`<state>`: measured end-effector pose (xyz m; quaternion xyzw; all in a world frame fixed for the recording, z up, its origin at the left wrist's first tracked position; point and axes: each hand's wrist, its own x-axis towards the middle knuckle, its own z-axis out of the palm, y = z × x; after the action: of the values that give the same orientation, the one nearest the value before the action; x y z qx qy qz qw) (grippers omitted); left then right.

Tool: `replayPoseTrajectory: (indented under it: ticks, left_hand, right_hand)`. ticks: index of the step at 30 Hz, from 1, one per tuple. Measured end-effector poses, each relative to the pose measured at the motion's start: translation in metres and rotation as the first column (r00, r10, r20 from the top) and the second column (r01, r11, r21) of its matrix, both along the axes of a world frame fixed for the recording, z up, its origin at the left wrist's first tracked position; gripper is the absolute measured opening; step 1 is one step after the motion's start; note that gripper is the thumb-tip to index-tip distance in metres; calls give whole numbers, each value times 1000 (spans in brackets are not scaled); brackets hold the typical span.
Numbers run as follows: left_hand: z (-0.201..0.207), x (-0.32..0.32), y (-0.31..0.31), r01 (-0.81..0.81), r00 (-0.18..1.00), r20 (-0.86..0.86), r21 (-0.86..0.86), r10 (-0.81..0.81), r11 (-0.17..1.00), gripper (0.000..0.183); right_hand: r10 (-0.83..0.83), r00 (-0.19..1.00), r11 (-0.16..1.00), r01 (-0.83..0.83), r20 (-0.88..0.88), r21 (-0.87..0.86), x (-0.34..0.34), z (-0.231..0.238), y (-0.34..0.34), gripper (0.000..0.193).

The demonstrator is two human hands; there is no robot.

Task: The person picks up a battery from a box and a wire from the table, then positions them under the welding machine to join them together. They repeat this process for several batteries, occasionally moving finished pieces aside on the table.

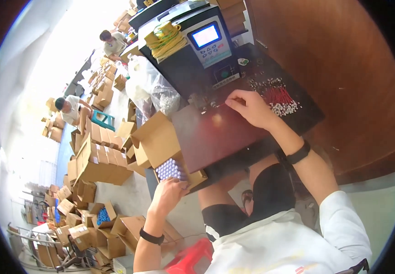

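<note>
My left hand (169,195) is at the near end of an open cardboard box (158,139), its fingers curled down at the edge of several lavender cylinders (170,170) packed upright in rows. Whatever those fingers hold, if anything, is hidden. Over the dark red tabletop (202,141), my right hand (251,108) is closed in a pinch on a thin wire. The wire's far end reaches small metal parts (203,104) in front of a black benchtop machine (206,50) with a lit screen. Red wires with white connectors (282,98) lie bunched to the right of this hand.
A yellow-green wire coil (165,42) rests on the machine. Clear plastic bags (154,89) stand left of the table. Stacked cartons (101,160) fill the left floor, near a red stool (190,258). Two people (72,109) sit farther off. A brown wooden surface (343,91) rises at right.
</note>
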<state>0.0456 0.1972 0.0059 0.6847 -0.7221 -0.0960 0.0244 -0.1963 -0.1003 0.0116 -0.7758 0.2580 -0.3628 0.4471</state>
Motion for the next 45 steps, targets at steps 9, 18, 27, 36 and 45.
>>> replayPoseTrajectory:
  ticks: [9,18,27,36,45]
  left_hand:
    - [72,-14,-20,-330,887,-375,-110,269,937,13]
    - [38,-40,-142,-464,633,-766,-259,112,847,15]
    - [16,-44,-185,-495,704,-689,-305,170,814,17]
    - [1,-51,-189,-504,720,-670,-330,178,798,20]
    - [8,-56,-190,-439,772,-616,-341,155,831,22]
  right_hand:
    - [-71,997,993,75,37,-90,-6,-7,-7,18]
    - [-78,993,997,79,83,-14,-6,-13,-9,21]
    - [-142,988,990,142,68,3,-3,-8,-10,21]
    - [-116,989,993,112,94,45,-3,-10,-10,21]
    - [-79,994,995,74,72,69,-2,-8,-11,20]
